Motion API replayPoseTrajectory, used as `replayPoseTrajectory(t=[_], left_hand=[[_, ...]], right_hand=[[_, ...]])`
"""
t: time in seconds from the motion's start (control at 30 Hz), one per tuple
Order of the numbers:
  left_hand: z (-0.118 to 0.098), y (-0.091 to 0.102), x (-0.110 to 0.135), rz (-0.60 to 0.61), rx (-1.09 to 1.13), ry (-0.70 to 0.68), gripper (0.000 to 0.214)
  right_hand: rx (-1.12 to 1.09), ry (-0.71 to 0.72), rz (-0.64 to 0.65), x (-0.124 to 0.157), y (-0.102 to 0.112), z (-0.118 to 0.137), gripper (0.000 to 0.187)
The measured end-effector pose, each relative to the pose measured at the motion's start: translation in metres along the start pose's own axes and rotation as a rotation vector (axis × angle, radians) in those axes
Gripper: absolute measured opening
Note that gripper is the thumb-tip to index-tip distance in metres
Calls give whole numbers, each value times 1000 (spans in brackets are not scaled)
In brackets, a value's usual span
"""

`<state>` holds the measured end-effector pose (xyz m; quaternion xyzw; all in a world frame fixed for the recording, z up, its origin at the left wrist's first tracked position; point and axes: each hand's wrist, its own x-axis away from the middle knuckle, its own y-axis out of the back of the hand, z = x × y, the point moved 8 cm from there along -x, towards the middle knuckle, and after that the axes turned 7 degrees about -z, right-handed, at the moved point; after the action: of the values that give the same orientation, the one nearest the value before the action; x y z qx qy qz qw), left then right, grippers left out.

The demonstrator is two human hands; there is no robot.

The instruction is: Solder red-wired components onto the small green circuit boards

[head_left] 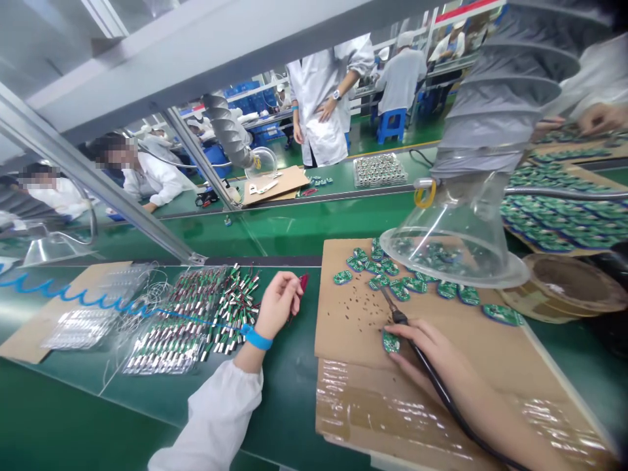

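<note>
My left hand (280,302), with a blue wrist strap (257,337), hovers over the green bench with its fingers curled together. A small red item (303,282) shows just beyond its fingertips; whether the fingers hold it is unclear. My right hand (432,347) grips a soldering iron (400,317), its tip pointing up and left over the cardboard. Between the fingers of the same hand sits a small green circuit board (391,341). More circuit boards (398,289) lie scattered on the cardboard sheet (343,340) beyond the iron. Dark bits dot the cardboard near the tip.
Left of my left hand lie many small wired metal parts (238,301), some in a clear tray (167,353). A clear fume hood (456,242) hangs low over the boards. At right are a tape roll (564,288) and rows of boards (554,209). Co-workers sit and stand beyond.
</note>
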<state>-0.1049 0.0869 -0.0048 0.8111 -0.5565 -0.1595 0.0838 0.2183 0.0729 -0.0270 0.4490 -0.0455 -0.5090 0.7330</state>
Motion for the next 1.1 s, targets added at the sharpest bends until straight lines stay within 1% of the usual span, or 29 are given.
replayPoseTrajectory(t=[0.1, 0.17, 0.23, 0.3, 0.37, 0.43, 0.5, 0.57, 0.7, 0.83, 0.97, 1.1], left_hand=[[-15, -50, 22, 202, 63, 5, 34], [-28, -83, 37, 360, 85, -20, 33], [-41, -112, 48, 527, 98, -58, 33], [-51, -132, 53, 652, 100, -101, 31], [-56, -143, 52, 701, 88, -125, 24], [-55, -150, 52, 747, 78, -111, 18], [-51, -154, 54, 802, 75, -70, 19], [-50, -155, 58, 835, 48, -62, 22], [-59, -153, 65, 833, -34, -162, 24], [-64, -155, 70, 849, -64, -185, 23], [-63, -156, 71, 839, -109, -211, 23], [-61, -157, 72, 843, -130, -238, 22]], right_hand=[[3, -10, -46, -1, -1, -7, 31], [9, -25, -57, -2, -3, -11, 31], [11, -41, -73, -3, -1, -12, 31], [-2, -45, -97, -4, 4, -10, 32], [-27, -50, -134, -5, 12, -8, 32], [-45, -69, -162, -5, 18, -8, 31], [-54, -98, -175, -4, 20, -10, 29], [-52, -114, -182, -4, 19, -11, 27], [-43, -78, -197, -6, 17, -3, 22], [-72, -40, -162, -13, 19, 13, 8], [-104, -28, -140, -15, 24, 21, 9], [-119, -36, -106, -13, 24, 20, 11]])
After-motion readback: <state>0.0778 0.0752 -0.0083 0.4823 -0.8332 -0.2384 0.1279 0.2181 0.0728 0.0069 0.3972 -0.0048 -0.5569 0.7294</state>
